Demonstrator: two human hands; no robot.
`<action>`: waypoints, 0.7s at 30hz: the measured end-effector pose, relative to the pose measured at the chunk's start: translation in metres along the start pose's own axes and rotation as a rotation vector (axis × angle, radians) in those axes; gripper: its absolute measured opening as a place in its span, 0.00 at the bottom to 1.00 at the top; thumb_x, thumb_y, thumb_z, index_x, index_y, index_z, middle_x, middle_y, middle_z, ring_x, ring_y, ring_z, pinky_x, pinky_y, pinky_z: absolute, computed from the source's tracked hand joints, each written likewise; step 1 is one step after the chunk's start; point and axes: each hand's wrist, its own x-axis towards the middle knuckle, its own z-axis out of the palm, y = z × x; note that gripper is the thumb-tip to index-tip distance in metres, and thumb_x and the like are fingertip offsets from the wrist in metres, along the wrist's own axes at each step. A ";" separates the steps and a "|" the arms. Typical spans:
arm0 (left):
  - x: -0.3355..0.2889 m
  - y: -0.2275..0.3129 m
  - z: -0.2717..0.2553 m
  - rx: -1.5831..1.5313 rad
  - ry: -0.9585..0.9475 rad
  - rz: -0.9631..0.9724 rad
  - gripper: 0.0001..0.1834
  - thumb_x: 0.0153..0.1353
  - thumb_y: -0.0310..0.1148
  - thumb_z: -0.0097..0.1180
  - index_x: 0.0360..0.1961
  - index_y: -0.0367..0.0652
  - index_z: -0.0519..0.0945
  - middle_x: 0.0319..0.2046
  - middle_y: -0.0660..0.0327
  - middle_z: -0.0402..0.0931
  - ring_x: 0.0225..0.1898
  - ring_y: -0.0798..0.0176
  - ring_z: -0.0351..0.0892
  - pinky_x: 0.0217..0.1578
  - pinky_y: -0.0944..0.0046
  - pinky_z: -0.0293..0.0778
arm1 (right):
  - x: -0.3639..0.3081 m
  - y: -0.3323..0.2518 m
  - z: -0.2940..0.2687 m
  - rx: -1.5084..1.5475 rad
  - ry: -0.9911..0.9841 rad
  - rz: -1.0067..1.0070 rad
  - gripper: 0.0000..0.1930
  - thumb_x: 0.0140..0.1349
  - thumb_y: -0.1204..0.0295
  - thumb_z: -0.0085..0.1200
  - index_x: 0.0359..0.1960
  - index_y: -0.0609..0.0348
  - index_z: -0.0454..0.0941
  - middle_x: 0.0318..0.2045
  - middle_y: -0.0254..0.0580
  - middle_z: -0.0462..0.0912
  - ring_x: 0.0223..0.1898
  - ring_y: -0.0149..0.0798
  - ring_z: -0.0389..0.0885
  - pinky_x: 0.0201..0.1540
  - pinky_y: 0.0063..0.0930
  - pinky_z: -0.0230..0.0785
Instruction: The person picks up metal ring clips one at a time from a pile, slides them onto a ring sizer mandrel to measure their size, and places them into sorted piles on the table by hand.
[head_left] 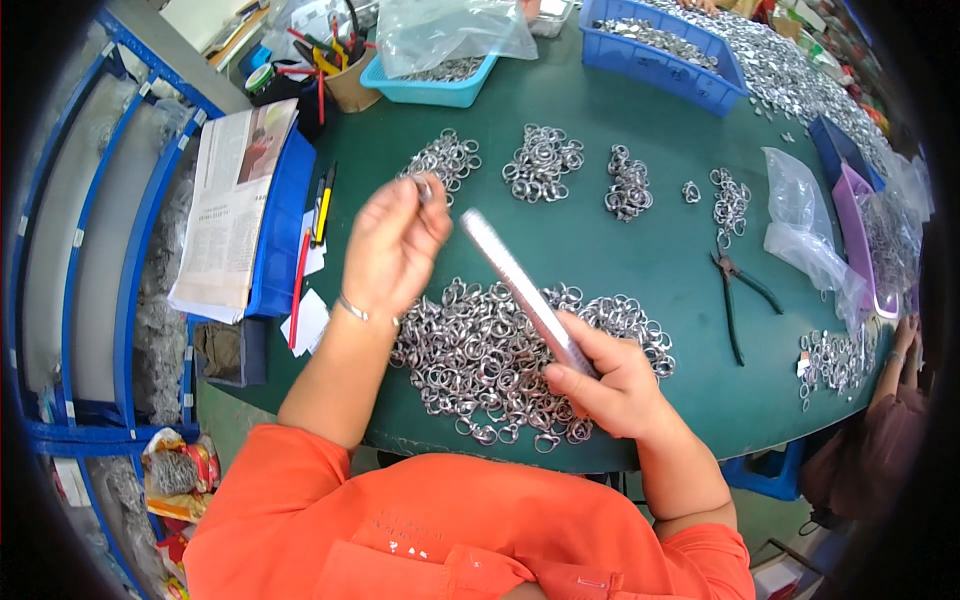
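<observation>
My right hand (612, 385) grips a ring mandrel (525, 290), a long silvery stick with fine marks, tilted up toward the far left. In my left hand (395, 240), a metal ring (424, 190) is pinched at the fingertips, apart from the mandrel's tip. Below both hands spreads a big heap of silvery rings (480, 360). Beyond them lie smaller ring piles: one (445, 158) partly behind my left fingers, one (542, 163) in the middle, and others (628, 185) farther right.
Green-handled pliers (732, 300) lie on the green table's right side. A turquoise basket (430, 88), a blue bin (660, 55) and a plastic bag (800, 220) surround the piles. Newspaper (235, 200) covers a blue box at left. Another person's arm (895, 365) shows at right.
</observation>
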 end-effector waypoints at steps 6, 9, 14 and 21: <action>0.073 -0.026 0.025 1.254 0.001 0.018 0.06 0.52 0.29 0.59 0.31 0.39 0.80 0.26 0.62 0.77 0.26 0.70 0.76 0.28 0.70 0.71 | 0.004 -0.001 -0.009 0.540 0.428 0.053 0.22 0.61 0.75 0.46 0.57 0.66 0.60 0.20 0.37 0.72 0.10 0.23 0.65 0.10 0.14 0.56; 0.101 -0.054 0.012 1.645 -0.204 0.336 0.06 0.48 0.28 0.60 0.28 0.40 0.80 0.28 0.54 0.74 0.32 0.54 0.76 0.36 0.61 0.72 | 0.008 0.002 -0.013 0.560 0.475 0.030 0.22 0.61 0.76 0.46 0.57 0.65 0.60 0.20 0.38 0.72 0.10 0.23 0.65 0.11 0.14 0.57; 0.106 -0.063 0.008 1.746 -0.199 0.393 0.06 0.48 0.29 0.59 0.29 0.39 0.80 0.28 0.54 0.74 0.34 0.54 0.74 0.37 0.59 0.70 | 0.012 0.004 -0.013 0.519 0.494 0.032 0.22 0.61 0.75 0.46 0.57 0.65 0.60 0.20 0.38 0.72 0.11 0.23 0.65 0.11 0.14 0.57; 0.048 -0.038 0.034 1.529 -0.866 -0.269 0.07 0.47 0.27 0.61 0.29 0.39 0.79 0.27 0.56 0.74 0.31 0.58 0.76 0.33 0.63 0.72 | 0.013 0.004 -0.013 0.515 0.507 0.012 0.21 0.61 0.75 0.47 0.56 0.65 0.61 0.19 0.36 0.72 0.11 0.21 0.64 0.11 0.13 0.56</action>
